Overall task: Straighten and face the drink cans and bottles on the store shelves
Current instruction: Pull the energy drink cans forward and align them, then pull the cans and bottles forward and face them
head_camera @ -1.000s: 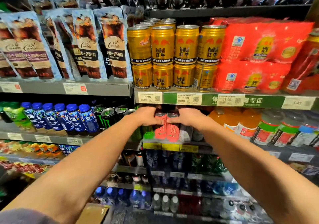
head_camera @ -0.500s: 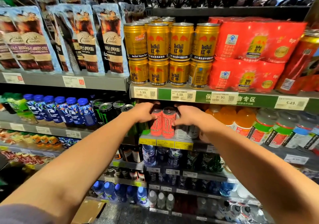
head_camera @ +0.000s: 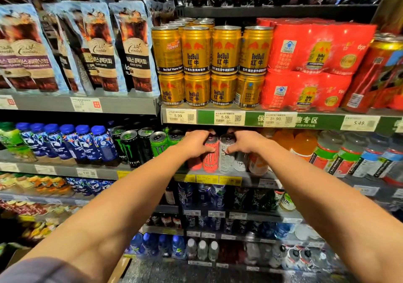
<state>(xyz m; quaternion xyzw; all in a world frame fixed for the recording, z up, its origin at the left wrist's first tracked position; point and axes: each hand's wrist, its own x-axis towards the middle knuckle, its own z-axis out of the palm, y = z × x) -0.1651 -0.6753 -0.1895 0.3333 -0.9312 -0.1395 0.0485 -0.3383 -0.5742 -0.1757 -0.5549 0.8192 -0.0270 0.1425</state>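
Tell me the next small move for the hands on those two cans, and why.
Probably twist the silver can under the right hand until its logo faces front. The red can by the left hand already shows its logo.

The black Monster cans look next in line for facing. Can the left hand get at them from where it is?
Probably yes. The left hand rests on the pink can, and the black Monster cans stand at the shelf front just to its left, with nothing in front of them.
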